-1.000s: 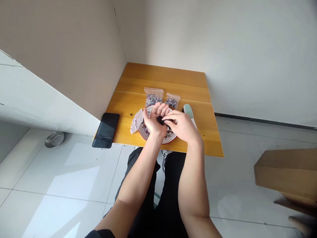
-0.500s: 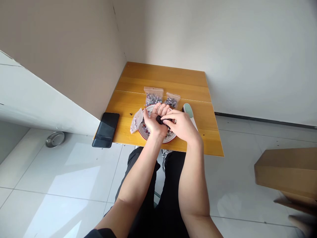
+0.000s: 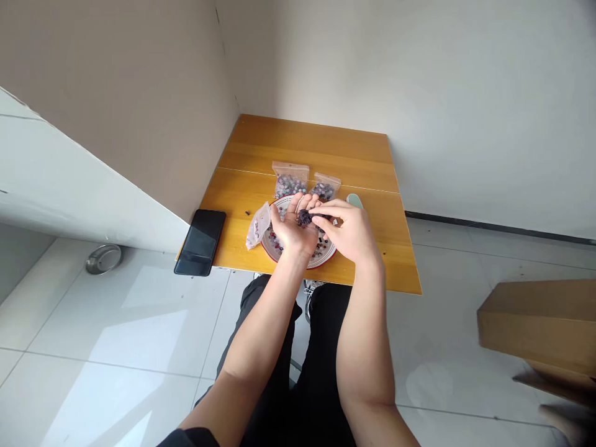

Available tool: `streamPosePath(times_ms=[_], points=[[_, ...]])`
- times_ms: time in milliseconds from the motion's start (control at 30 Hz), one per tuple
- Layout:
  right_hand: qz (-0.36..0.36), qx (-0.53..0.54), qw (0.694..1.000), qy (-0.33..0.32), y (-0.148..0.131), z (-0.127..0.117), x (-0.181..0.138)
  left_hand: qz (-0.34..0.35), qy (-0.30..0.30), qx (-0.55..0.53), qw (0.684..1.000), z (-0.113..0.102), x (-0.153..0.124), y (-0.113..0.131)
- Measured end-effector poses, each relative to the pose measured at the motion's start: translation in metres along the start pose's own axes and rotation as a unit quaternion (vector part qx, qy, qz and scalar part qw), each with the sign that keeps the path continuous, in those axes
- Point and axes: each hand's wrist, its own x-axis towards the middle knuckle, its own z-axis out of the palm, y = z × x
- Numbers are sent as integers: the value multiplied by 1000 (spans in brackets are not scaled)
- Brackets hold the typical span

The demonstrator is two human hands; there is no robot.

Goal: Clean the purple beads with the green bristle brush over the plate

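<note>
My left hand (image 3: 298,233) lies palm up over the plate, fingers stretched out and slightly curled, with a knobbly clump of dark beads (image 3: 304,217) resting in the palm. My right hand (image 3: 347,226) comes in from the right, thumb and fingertips pinched together at the clump's edge; what sits between them is dark and too small to make out fully. Beneath both hands is a white plate with a red rim (image 3: 298,266), holding scattered small beads (image 3: 274,241). An opened clear bag (image 3: 258,226) of beads leans at the plate's left rim.
Behind the plate lie a larger zip bag of beads (image 3: 291,181) and a smaller one (image 3: 325,186). A pale green-topped object (image 3: 354,200) is partly hidden by my right hand. A black phone (image 3: 200,242) overhangs the wooden table's (image 3: 307,146) left front edge.
My right hand has drawn slightly right and up from the left palm, uncovering more of the dark clump. My left hand stays nearly in place.
</note>
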Motion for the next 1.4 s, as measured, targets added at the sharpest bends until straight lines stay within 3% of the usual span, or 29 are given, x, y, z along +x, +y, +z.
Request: streamPosePath(times_ms=[167, 333, 600, 767, 1033, 1267, 1400], points=[[-39, -43, 997, -59, -2, 10, 2, 10, 10, 17, 1000, 0, 1, -5], [-44, -84, 995, -18, -4, 19, 5, 19, -47, 3, 999, -4, 6, -5], [-37, -37, 995, -83, -5, 10, 1, 26, 3, 41, 999, -2, 4, -2], [-36, -56, 997, -29, -5, 13, 2, 32, -52, 26, 998, 0, 2, -9], [-29, -38, 995, -92, -4, 4, -1, 19, -2, 54, 998, -3, 3, -3], [-28, -89, 995, -26, -3, 8, 1, 25, -39, 42, 998, -2, 2, -7], [-22, -91, 994, -53, -1, 3, -2, 35, -16, 56, 998, -2, 4, -1]])
